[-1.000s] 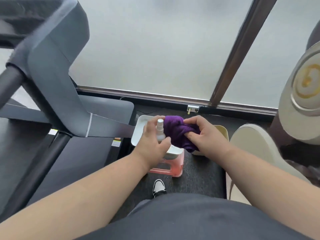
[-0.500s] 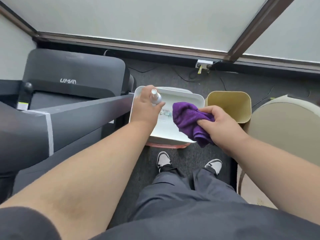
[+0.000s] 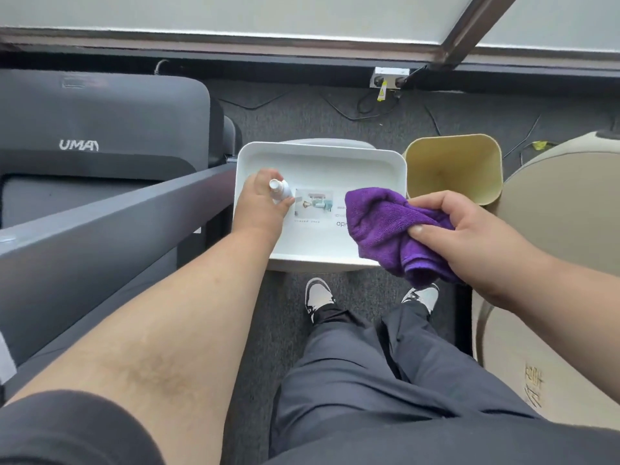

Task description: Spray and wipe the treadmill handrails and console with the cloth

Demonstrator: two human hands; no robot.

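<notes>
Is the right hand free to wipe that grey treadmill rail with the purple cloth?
Probably yes, with a reach across: the right hand grips the cloth, but the left hand lies between it and the rail.

My left hand (image 3: 260, 203) hides all but the white top of the spray bottle (image 3: 280, 191). The purple cloth (image 3: 391, 231) covers part of the white tray (image 3: 318, 156) label (its remaining text is unreadable to me).

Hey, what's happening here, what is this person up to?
A person stands beside a treadmill, looking down. Their left hand holds a small white spray bottle over a white tray. Their right hand grips a bunched purple cloth near the tray's right edge. A yellow bin sits behind. Neither hand is on the treadmill.
</notes>
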